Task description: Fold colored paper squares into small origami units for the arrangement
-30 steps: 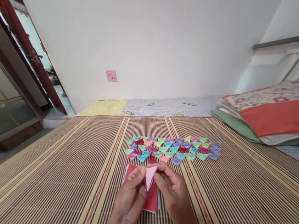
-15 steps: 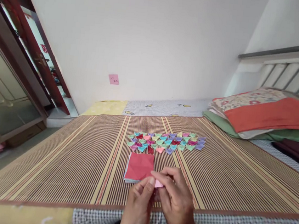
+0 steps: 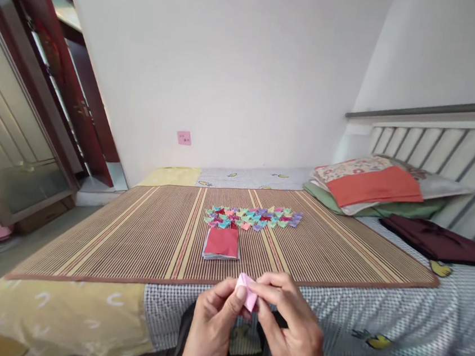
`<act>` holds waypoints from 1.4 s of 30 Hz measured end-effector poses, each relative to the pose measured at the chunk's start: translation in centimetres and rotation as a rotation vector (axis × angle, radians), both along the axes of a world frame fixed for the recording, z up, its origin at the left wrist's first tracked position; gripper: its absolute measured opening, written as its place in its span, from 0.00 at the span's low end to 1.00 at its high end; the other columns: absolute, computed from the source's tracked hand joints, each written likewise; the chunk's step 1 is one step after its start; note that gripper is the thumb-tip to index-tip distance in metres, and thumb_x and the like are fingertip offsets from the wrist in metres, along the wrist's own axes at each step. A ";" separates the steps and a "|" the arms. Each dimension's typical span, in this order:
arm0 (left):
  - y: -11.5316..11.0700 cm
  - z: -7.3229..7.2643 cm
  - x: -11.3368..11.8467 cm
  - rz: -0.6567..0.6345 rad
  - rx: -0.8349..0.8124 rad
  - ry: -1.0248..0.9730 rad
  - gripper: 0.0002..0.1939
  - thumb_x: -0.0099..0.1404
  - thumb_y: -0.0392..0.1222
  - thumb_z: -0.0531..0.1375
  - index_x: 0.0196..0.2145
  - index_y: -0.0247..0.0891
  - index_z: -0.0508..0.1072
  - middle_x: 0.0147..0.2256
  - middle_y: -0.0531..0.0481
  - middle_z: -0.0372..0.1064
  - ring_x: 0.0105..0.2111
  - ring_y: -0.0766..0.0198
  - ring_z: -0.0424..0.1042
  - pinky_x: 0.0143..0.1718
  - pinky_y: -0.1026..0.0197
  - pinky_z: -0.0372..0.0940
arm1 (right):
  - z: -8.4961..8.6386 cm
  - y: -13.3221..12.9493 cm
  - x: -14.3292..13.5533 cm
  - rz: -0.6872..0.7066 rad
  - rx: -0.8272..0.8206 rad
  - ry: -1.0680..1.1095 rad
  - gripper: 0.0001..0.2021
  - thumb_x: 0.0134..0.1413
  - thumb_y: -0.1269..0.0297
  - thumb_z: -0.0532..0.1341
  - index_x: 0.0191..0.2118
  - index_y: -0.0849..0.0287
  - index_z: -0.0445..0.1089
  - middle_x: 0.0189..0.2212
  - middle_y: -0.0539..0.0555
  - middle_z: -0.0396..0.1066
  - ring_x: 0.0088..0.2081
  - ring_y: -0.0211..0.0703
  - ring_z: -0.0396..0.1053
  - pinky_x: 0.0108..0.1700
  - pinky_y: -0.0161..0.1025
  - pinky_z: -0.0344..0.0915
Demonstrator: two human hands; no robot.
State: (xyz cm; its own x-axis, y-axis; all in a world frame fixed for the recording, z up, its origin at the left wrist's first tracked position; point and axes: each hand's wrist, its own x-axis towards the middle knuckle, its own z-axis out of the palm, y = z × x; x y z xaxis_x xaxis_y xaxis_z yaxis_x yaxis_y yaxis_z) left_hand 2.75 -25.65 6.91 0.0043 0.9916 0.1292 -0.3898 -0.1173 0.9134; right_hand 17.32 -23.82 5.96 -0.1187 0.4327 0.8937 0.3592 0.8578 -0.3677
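A small folded pink paper [image 3: 246, 291] is pinched between the thumb and fingers of my left hand [image 3: 215, 317]. My right hand [image 3: 294, 325] has its fingertips on the paper's right side, thumb below and index finger above. Both hands are in front of the bed's near edge, over my lap. Beyond them lies a stack of square paper [image 3: 222, 242], red on top, on the striped mat. Behind the stack, several small folded paper pieces [image 3: 254, 218] in many colours stand in rows.
The striped mat [image 3: 129, 240] covers much of the bed. Folded pillows [image 3: 372, 184] and a dark maroon cloth [image 3: 439, 239] lie at the right by the white headboard [image 3: 440, 145]. A pink note [image 3: 184, 138] is on the wall. A door stands at the left.
The view has tilted and pulled back, showing more of the bed's front side. The pink paper now shows more of its face between my fingers, nearer me than the mat's edge.
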 end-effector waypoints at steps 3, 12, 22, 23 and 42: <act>-1.5 0.2 0.2 0.003 0.029 0.066 0.20 0.63 0.58 0.71 0.30 0.35 0.84 0.27 0.50 0.67 0.30 0.63 0.62 0.34 0.63 0.61 | 0.5 -1.7 0.4 0.014 -0.002 0.001 0.18 0.66 0.80 0.57 0.50 0.52 0.76 0.41 0.55 0.77 0.42 0.45 0.79 0.44 0.38 0.76; -1.9 -0.4 0.7 0.029 -0.022 0.107 0.15 0.55 0.51 0.77 0.31 0.36 0.85 0.26 0.47 0.75 0.28 0.63 0.69 0.33 0.63 0.66 | 0.9 -2.6 1.4 0.054 -0.333 0.112 0.07 0.68 0.68 0.62 0.35 0.55 0.74 0.31 0.51 0.77 0.32 0.42 0.77 0.35 0.32 0.74; -2.1 -2.6 1.9 0.204 0.078 0.241 0.26 0.59 0.47 0.75 0.54 0.40 0.80 0.28 0.52 0.74 0.29 0.63 0.72 0.33 0.65 0.67 | 0.1 -2.2 1.9 0.124 -0.507 0.131 0.13 0.71 0.61 0.60 0.32 0.56 0.73 0.28 0.51 0.74 0.30 0.41 0.74 0.36 0.33 0.69; -2.1 -2.5 2.0 0.196 0.074 0.244 0.25 0.59 0.47 0.75 0.52 0.40 0.80 0.28 0.51 0.75 0.29 0.63 0.72 0.33 0.64 0.67 | 0.1 -2.2 1.9 0.137 -0.532 0.147 0.14 0.71 0.60 0.60 0.31 0.56 0.72 0.28 0.50 0.73 0.30 0.41 0.73 0.35 0.33 0.69; -3.1 -0.6 1.7 -0.109 -0.020 0.278 0.24 0.61 0.60 0.71 0.25 0.35 0.75 0.23 0.50 0.72 0.25 0.66 0.65 0.29 0.64 0.59 | -0.4 -2.1 1.9 0.427 -0.906 0.288 0.18 0.65 0.51 0.63 0.27 0.56 0.64 0.20 0.47 0.67 0.21 0.38 0.67 0.24 0.33 0.64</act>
State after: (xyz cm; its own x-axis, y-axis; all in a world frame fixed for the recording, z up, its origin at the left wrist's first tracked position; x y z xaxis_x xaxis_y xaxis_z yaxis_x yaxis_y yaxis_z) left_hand 4.47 -28.78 6.33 0.1434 0.9857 0.0886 -0.1336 -0.0694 0.9886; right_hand 19.26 -25.93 5.58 -0.2535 0.9278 0.2736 -0.1131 0.2525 -0.9610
